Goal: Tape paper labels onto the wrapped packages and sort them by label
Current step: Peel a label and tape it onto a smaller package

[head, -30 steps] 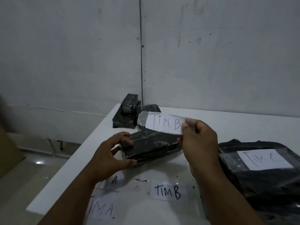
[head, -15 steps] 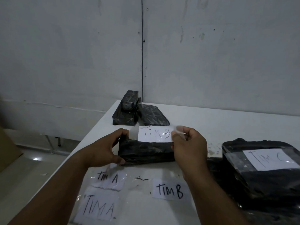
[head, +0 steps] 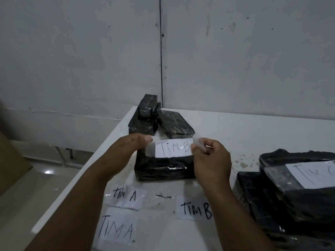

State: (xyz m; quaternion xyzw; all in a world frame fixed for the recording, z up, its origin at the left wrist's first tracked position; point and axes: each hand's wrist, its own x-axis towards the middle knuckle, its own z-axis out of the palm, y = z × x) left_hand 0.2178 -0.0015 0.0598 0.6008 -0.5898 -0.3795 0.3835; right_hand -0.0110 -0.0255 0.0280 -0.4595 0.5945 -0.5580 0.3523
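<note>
A black plastic-wrapped rectangular package lies on the white desk in front of the person. The white paper label reading TIM B sits on its top. The right hand pinches the label's right end, probably to line it up. The left hand reaches its fingers, held close together, to the tape's left edge, likely to press it down. 3 spare labels lie nearer on the desk.
</note>
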